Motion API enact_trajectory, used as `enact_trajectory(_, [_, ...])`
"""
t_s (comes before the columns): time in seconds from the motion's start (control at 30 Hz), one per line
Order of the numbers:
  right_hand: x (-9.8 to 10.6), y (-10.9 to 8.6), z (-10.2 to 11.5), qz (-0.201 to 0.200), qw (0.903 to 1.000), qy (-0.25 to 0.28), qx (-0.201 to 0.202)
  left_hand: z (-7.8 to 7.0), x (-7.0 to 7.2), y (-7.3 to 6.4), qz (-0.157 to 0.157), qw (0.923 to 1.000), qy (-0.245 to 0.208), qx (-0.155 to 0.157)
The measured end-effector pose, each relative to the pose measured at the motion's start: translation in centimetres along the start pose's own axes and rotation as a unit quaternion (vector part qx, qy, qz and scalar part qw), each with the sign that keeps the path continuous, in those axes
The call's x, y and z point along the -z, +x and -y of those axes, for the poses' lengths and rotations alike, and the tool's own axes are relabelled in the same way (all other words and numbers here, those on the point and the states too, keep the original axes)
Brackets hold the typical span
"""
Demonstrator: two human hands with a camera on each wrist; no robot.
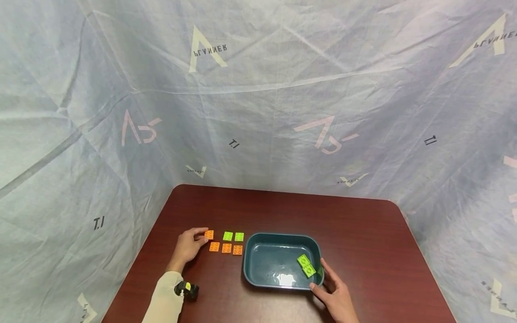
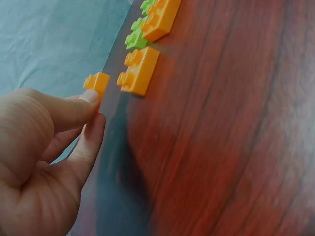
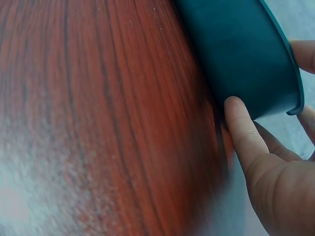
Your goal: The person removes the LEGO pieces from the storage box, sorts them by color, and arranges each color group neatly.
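Observation:
My left hand (image 1: 187,247) pinches an orange toy brick (image 1: 209,234) between thumb and fingers at the left end of the laid-out bricks. Level with it lie two lime green bricks (image 1: 228,236), and a row of three orange bricks (image 1: 226,248) sits just nearer to me. In the left wrist view the pinched brick (image 2: 102,82) shows studs and is partly covered by my fingertips. My right hand (image 1: 334,294) grips the near right corner of a dark teal basin (image 1: 264,264), thumb low against its outer wall. Inside lie two lime green bricks (image 1: 305,265), end to end at a slant.
All of this is on a dark red wood-grain table (image 1: 359,233) with rounded far corners. Pale cloth sheeting (image 1: 266,134) with printed letters hangs around its back and sides. A black wrist camera (image 1: 187,290) is strapped at the left sleeve cuff.

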State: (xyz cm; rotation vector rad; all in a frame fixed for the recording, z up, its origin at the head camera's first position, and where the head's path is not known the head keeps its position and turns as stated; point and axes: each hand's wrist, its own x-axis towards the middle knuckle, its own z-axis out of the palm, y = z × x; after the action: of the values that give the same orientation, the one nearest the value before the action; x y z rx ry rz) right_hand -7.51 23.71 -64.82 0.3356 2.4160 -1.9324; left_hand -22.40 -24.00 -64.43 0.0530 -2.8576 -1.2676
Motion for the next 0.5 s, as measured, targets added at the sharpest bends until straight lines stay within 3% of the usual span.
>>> enact_trajectory(0.5, [0.0,0.0,0.1,0.002,0.9999,0.008,-0.013,0.7,1.2,-1.5,0.022,0.9980,0.058,0.015])
